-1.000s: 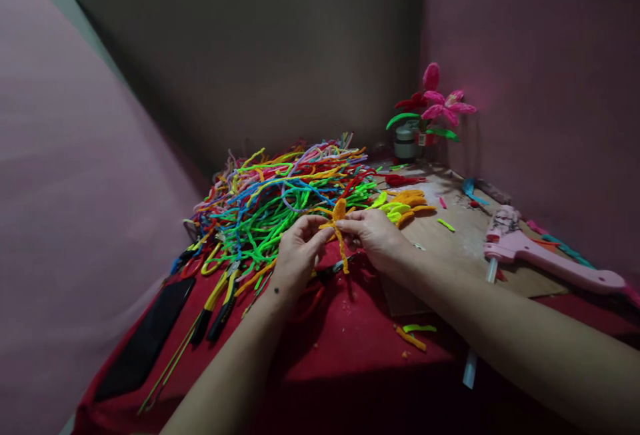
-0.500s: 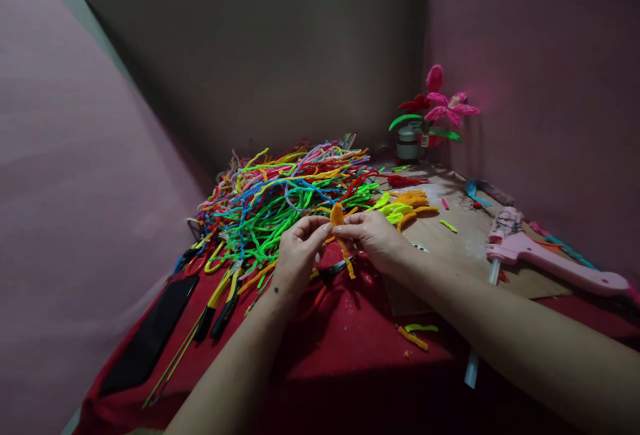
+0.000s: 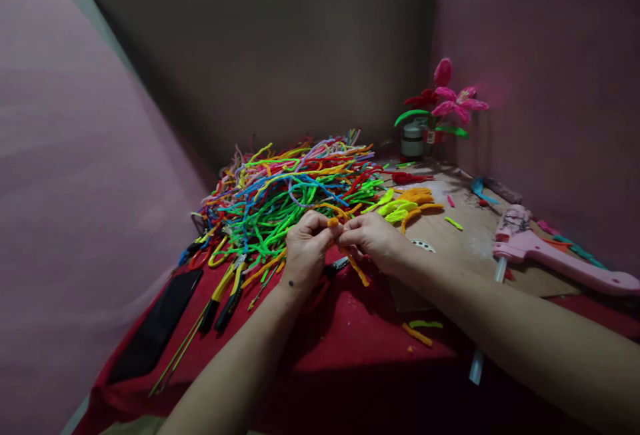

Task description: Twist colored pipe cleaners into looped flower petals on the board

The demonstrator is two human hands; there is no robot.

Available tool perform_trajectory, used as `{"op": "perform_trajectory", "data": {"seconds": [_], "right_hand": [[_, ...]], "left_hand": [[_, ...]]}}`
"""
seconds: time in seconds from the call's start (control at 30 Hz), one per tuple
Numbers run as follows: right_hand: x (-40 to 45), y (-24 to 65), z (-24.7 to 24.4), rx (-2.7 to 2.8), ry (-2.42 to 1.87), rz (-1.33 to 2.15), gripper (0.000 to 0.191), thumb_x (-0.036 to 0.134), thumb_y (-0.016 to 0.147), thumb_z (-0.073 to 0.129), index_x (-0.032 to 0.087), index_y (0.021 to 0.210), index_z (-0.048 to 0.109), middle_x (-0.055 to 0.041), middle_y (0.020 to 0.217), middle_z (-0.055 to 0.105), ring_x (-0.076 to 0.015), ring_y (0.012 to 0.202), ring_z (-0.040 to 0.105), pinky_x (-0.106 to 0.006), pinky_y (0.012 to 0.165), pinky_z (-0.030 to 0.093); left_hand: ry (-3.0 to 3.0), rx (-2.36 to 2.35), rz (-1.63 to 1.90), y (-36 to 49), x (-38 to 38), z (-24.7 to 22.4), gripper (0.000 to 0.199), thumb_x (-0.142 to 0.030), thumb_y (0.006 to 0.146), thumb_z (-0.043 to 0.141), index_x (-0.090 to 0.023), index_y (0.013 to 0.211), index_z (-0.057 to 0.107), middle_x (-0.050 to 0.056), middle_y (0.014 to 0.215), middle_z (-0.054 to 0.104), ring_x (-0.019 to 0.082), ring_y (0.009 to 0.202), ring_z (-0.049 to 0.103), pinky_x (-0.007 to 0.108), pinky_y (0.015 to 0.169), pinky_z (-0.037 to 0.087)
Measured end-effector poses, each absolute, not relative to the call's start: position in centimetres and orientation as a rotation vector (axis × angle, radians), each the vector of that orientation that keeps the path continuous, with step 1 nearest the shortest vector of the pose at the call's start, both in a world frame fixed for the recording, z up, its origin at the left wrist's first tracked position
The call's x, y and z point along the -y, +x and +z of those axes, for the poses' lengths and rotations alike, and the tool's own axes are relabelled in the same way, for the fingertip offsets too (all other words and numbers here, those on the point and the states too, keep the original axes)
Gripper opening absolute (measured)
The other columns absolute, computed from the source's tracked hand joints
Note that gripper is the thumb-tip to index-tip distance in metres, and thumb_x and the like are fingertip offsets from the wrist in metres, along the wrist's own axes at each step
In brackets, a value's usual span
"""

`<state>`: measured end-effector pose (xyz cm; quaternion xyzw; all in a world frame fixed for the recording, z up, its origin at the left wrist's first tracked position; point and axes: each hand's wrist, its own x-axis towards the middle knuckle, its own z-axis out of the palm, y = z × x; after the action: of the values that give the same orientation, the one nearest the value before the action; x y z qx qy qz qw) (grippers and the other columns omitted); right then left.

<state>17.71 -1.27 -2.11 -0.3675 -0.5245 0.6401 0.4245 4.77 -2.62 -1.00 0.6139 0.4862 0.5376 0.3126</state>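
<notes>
Both hands meet above the front of the red cloth, closed around one orange pipe cleaner (image 3: 358, 268). My left hand (image 3: 309, 246) pinches its folded upper part, of which a small orange end shows over the fingertips. Pressed close beside it, my right hand (image 3: 373, 238) grips the same piece lower down. A loose orange tail hangs below the fingers, slanting to the right. Just behind the hands lies a big heap of coloured pipe cleaners (image 3: 280, 198). Yellow-green and orange looped petals (image 3: 413, 203) lie to the right of it.
A pink glue gun (image 3: 560, 262) with a clear stick rests at the right on cardboard (image 3: 470, 248). Yellow-black pliers (image 3: 230, 295) and a black phone (image 3: 157, 325) lie at the left. Pink pipe-cleaner flowers (image 3: 457, 102) stand at the back. Scraps (image 3: 417, 335) lie near the front edge.
The orange loop that stood upright between my hands is now mostly hidden in the left fingers. My left hand has rolled over it, and the view has shifted slightly.
</notes>
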Motion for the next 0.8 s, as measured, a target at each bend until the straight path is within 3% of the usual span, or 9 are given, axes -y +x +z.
{"op": "perform_trajectory", "data": {"seconds": [0.2,0.53,0.6,0.73,0.8], "right_hand": [[1.2,17.8,-2.0,1.255,-0.899,1.692,0.018,0.013,0.053,0.058,0.015,0.04,0.048,0.0049,0.032,0.042,-0.0055,0.03,0.033,-0.021,0.034,0.021],[1.1,17.8,-2.0,1.249,-0.848,1.786,0.022,0.011,0.053,0.059,0.015,0.038,0.043,0.0057,0.031,0.038,-0.0051,0.029,0.03,-0.022,0.033,0.02],[1.0,17.9,-2.0,1.248,-0.861,1.776,0.02,0.011,0.052,0.059,0.015,0.038,0.045,0.0051,0.031,0.039,-0.0055,0.029,0.031,-0.022,0.033,0.02],[0.8,18.1,-2.0,1.185,-0.9,1.765,0.019,0.014,0.053,0.06,0.015,0.042,0.045,0.0049,0.033,0.04,-0.0058,0.03,0.032,-0.022,0.034,0.02],[0.7,18.2,-1.9,1.129,-0.906,1.737,0.019,0.014,0.055,0.06,0.016,0.044,0.044,0.0053,0.035,0.04,-0.0053,0.031,0.032,-0.022,0.035,0.02]], "left_hand": [[1.56,-1.242,1.472,4.9,2.4,-0.6,0.009,-0.022,0.064,0.065,-0.014,0.069,0.062,-0.001,0.065,0.058,0.009,0.057,0.05,0.021,0.054,0.041],[1.892,-1.226,1.637,4.8,2.6,-1.4,0.005,-0.019,0.069,0.062,-0.017,0.066,0.06,-0.001,0.069,0.054,0.011,0.067,0.052,0.023,0.064,0.044],[1.917,-1.222,1.597,4.9,2.5,-1.1,0.005,-0.021,0.07,0.061,-0.017,0.067,0.059,0.0,0.071,0.054,0.011,0.068,0.052,0.023,0.064,0.044],[1.726,-1.347,1.409,4.0,2.6,0.5,0.021,-0.031,0.075,0.055,-0.017,0.09,0.056,-0.002,0.069,0.055,0.01,0.06,0.052,0.022,0.057,0.043],[1.813,-1.474,1.185,2.8,3.2,1.4,0.022,-0.035,0.076,0.053,-0.016,0.087,0.055,-0.001,0.069,0.057,0.011,0.058,0.052,0.023,0.055,0.042]]}}
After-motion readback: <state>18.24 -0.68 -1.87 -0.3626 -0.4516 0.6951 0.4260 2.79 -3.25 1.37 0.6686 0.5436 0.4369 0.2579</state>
